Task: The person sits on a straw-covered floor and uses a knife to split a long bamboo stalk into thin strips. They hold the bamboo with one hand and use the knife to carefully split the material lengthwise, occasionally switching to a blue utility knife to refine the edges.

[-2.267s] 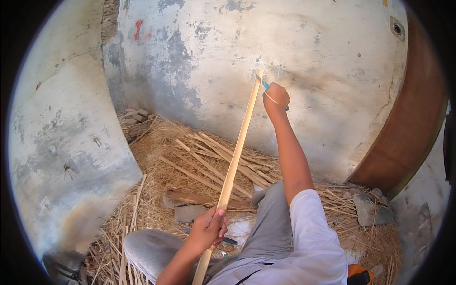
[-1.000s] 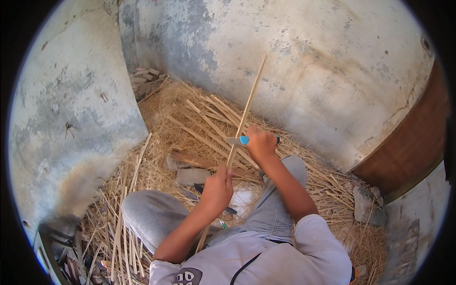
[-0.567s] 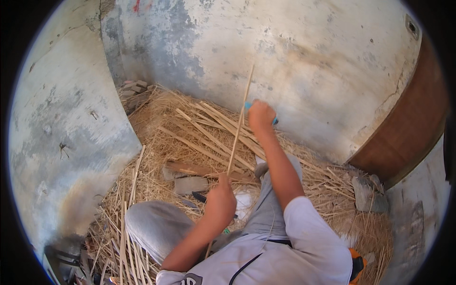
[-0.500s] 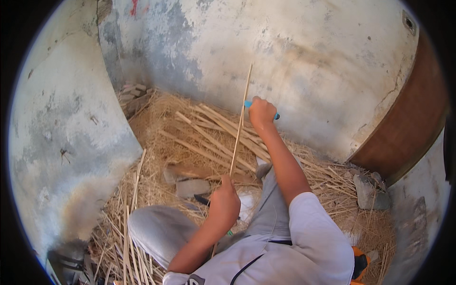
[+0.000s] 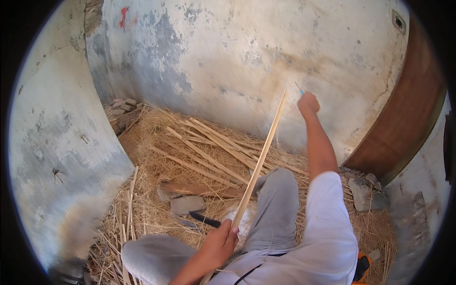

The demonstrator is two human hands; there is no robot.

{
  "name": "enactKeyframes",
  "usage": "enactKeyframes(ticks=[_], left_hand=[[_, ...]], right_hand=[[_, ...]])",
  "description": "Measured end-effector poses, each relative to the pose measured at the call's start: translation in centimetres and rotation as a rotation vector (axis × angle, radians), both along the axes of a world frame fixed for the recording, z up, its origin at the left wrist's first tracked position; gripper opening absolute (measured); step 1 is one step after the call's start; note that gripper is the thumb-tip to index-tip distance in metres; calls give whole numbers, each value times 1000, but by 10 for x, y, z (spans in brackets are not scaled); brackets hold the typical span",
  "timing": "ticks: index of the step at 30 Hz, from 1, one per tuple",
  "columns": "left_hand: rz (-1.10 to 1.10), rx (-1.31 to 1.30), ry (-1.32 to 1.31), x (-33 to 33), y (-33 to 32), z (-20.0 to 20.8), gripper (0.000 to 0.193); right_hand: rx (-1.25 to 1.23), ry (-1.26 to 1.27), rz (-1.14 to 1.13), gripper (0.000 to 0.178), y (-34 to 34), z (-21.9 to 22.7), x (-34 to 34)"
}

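Underfoot, straw litter (image 5: 156, 209) meets stained plaster walls (image 5: 247, 61).

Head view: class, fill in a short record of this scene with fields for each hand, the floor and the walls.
Left hand: grips the lower end of a long wooden strip
Right hand: raised past the strip's tip, closed on a small blue-tipped tool
Floor: straw shavings, loose wooden strips, a dark knife
Walls: weathered plaster

White short-sleeved shirt (image 5: 327, 228), grey trousers (image 5: 270, 209), bare forearms, thin black cord at the chest.
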State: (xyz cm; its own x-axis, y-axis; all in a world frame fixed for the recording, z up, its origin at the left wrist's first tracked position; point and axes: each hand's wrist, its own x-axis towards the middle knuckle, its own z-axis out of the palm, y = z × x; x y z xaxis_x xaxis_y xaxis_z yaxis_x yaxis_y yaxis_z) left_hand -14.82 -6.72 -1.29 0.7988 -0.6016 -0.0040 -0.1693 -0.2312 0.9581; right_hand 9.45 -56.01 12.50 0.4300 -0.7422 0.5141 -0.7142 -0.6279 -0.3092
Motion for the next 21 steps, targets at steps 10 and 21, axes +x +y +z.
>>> enactKeyframes(ticks=[10, 21], left_hand=[[-132, -397, 568, 29, 1, 2, 25], [-19, -383, 500, 26, -22, 0, 28]], right_hand=[[-111, -123, 704, 9, 160, -55, -105], [-522, -41, 921, 13, 218, -103, -149]])
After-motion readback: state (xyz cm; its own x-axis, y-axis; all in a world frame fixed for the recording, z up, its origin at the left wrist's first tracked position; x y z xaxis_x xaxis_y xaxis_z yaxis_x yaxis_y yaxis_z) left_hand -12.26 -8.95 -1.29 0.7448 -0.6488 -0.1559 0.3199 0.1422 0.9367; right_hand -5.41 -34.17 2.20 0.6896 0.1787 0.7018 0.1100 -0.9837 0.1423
